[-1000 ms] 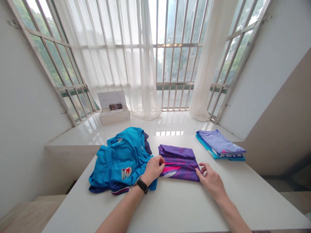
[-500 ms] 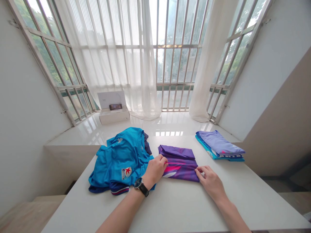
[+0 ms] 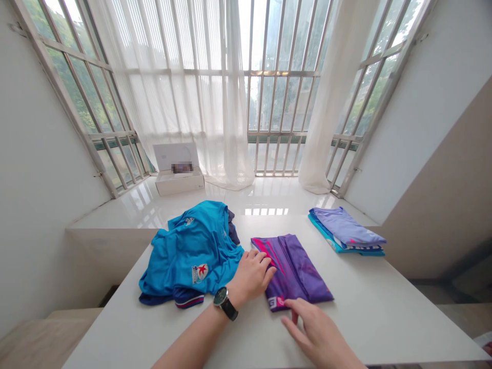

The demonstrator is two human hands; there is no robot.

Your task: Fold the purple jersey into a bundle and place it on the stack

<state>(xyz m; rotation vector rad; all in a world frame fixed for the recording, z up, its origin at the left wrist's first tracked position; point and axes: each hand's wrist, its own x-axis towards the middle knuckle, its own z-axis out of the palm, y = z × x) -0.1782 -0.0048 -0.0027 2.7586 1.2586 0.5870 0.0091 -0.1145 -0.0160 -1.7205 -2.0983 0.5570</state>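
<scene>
A folded purple shirt with pink markings (image 3: 298, 269) lies on the white table (image 3: 384, 318), turned at an angle. My left hand (image 3: 251, 277), a dark watch on its wrist, rests with fingers flat on the shirt's left edge. My right hand (image 3: 313, 333) is at the shirt's near edge, fingers stretched out and touching the near corner. Neither hand grips anything.
A heap of unfolded bright blue shirts (image 3: 192, 253) lies to the left. A stack of folded lilac and teal shirts (image 3: 348, 231) sits at the far right. A white box (image 3: 179, 171) stands on the window ledge beyond, with sheer curtains behind it.
The purple shirt has been turned about a quarter way, its long side now running away from me. My right hand moved from the shirt's right edge to its near edge.
</scene>
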